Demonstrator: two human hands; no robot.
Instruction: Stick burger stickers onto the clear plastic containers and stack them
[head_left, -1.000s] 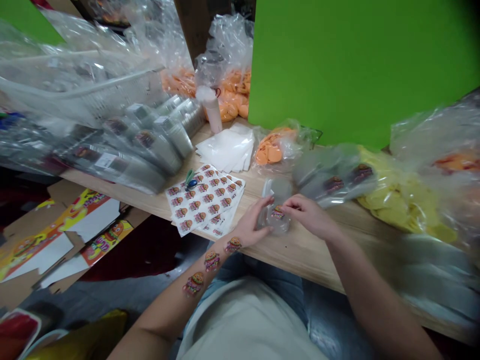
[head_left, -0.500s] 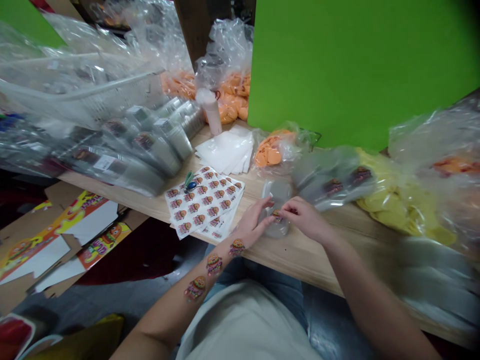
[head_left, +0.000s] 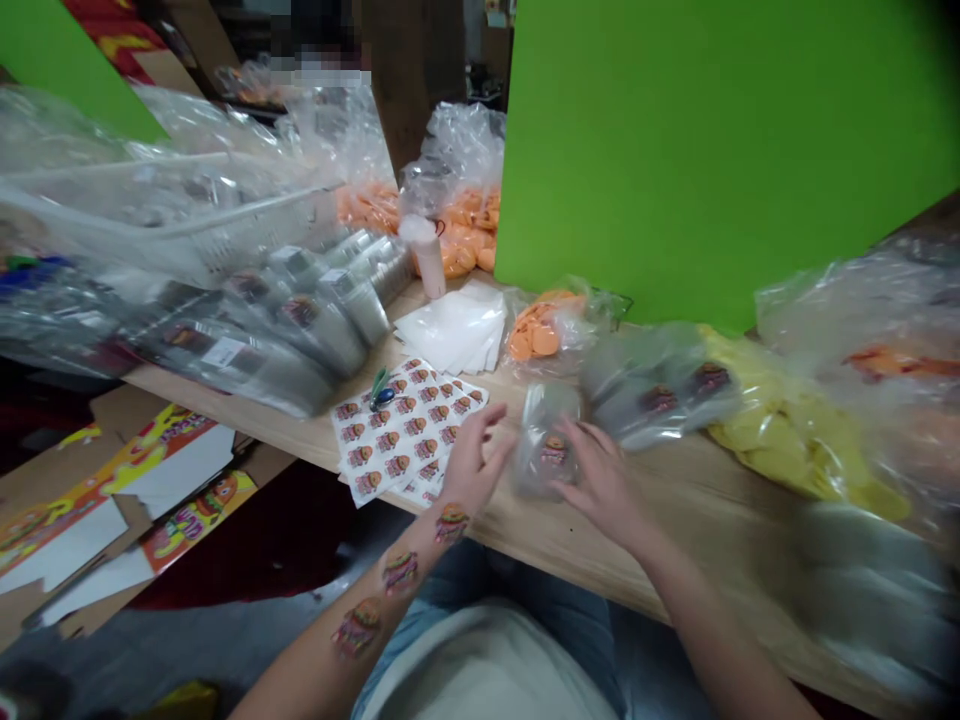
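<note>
A clear plastic container (head_left: 541,474) rests on the table in front of me, with a burger sticker (head_left: 553,449) on its top face. My right hand (head_left: 604,488) is open at the container's right side, fingers spread; its fingertips appear to touch it. Left of the container, my left hand (head_left: 476,462) is open and holds nothing, its fingers apart. It hovers by the right edge of the burger sticker sheets (head_left: 395,438). Three burger stickers (head_left: 401,572) sit in a row along my left forearm.
Green-handled snips (head_left: 381,391) lie on the sheets. White papers (head_left: 454,322), a bag of orange discs (head_left: 541,332), stacked clear containers (head_left: 637,395) and yellow pieces (head_left: 795,430) line the table's back. Packed containers (head_left: 247,340) and a white basket (head_left: 247,225) stand left. A green panel (head_left: 712,160) rises behind.
The small sticker between my hands is now on the container. Both hands have opened; the left moved away to the left. The view has tilted up slightly.
</note>
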